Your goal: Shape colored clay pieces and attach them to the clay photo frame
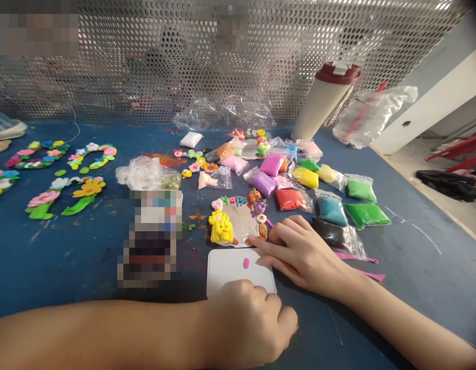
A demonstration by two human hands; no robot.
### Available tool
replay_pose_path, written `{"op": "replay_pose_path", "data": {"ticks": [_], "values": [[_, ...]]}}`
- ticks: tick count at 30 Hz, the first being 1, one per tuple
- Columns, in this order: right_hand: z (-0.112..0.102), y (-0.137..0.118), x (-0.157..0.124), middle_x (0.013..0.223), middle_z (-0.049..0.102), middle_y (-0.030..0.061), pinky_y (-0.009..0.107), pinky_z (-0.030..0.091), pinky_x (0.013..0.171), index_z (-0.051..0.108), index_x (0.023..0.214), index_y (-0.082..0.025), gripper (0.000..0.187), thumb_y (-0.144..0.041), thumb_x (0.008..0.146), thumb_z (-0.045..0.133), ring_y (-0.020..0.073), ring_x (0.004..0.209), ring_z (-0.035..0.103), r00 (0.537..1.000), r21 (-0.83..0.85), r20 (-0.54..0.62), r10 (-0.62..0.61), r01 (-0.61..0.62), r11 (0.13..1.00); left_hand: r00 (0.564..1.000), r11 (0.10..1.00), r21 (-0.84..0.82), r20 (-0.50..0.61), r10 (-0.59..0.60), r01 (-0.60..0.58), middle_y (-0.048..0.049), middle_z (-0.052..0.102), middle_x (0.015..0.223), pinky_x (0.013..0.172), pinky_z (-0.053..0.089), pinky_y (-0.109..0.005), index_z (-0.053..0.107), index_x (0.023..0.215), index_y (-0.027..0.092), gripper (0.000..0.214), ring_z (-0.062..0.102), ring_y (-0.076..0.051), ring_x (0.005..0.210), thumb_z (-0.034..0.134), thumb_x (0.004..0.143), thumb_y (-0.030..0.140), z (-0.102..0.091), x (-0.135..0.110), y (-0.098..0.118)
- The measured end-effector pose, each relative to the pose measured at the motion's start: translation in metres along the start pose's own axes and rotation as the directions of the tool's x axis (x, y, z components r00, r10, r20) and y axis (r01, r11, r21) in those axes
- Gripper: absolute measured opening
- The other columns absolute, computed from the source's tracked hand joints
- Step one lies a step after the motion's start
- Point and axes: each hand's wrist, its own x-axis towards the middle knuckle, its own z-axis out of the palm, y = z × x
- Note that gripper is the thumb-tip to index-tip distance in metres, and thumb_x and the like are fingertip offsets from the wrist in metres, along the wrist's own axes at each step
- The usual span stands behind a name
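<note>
My left hand lies as a loose fist at the near edge of a small white board, and nothing shows in its fingers. A tiny pink clay piece sits on the board. My right hand rests flat at the board's right corner with its fingers stretched toward the board's top edge. Just beyond the board is a clay plaque with a yellow figure and small animal shapes on it.
Several bags of coloured clay lie to the right on the blue table. Finished clay flowers are spread at the left. A tall cup with a red lid and plastic bags stand against the perforated metal screen.
</note>
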Motion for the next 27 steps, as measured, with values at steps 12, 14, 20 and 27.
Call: {"op": "replay_pose_path", "data": {"ticks": [12,14,20,27], "values": [[-0.0032,-0.0012,-0.0003,0.074,0.051,0.0032,0.034,0.034,0.067,0.065,0.119,-0.017,0.031,-0.027,0.096,0.047,0.0176,0.068,0.041,0.999,0.028,-0.031,-0.011,0.012,1.000,1.000,1.000,-0.008,-0.003,0.003,-0.003,0.0031,0.052,0.050,0.032,0.031,-0.028,0.049,0.065,0.019,0.021,0.048,-0.014,0.038,0.058,0.084,0.025,-0.0003,0.0003,-0.0007],[-0.0035,-0.0010,-0.0007,0.075,0.052,0.0033,0.035,0.034,0.068,0.064,0.120,-0.018,0.031,-0.027,0.096,0.046,0.0173,0.068,0.041,1.000,0.041,-0.006,-0.026,0.026,0.999,1.000,1.000,-0.003,-0.009,0.000,0.000,0.0030,0.052,0.050,0.032,0.031,-0.028,0.049,0.065,0.019,0.022,0.048,-0.014,0.038,0.057,0.084,0.025,0.0005,0.0003,-0.0004],[0.0007,-0.0008,0.0021,0.079,0.055,0.0040,0.035,0.037,0.070,0.062,0.124,-0.022,0.033,-0.030,0.097,0.045,0.0179,0.071,0.045,0.999,0.015,0.034,-0.023,0.022,1.000,1.000,1.000,0.007,-0.016,-0.013,0.013,0.0033,0.051,0.050,0.034,0.031,-0.026,0.049,0.065,0.019,0.023,0.048,-0.013,0.038,0.056,0.085,0.026,0.0016,-0.0006,0.0004],[0.0020,-0.0030,0.0038,0.082,0.054,0.0051,0.036,0.039,0.071,0.061,0.125,-0.021,0.034,-0.032,0.097,0.046,0.0188,0.074,0.045,0.997,0.085,0.052,0.050,-0.055,0.995,1.000,1.000,-0.008,-0.023,-0.008,0.007,0.0029,0.051,0.049,0.034,0.030,-0.027,0.049,0.064,0.020,0.023,0.047,-0.014,0.038,0.055,0.086,0.025,0.0006,0.0000,-0.0006]]}}
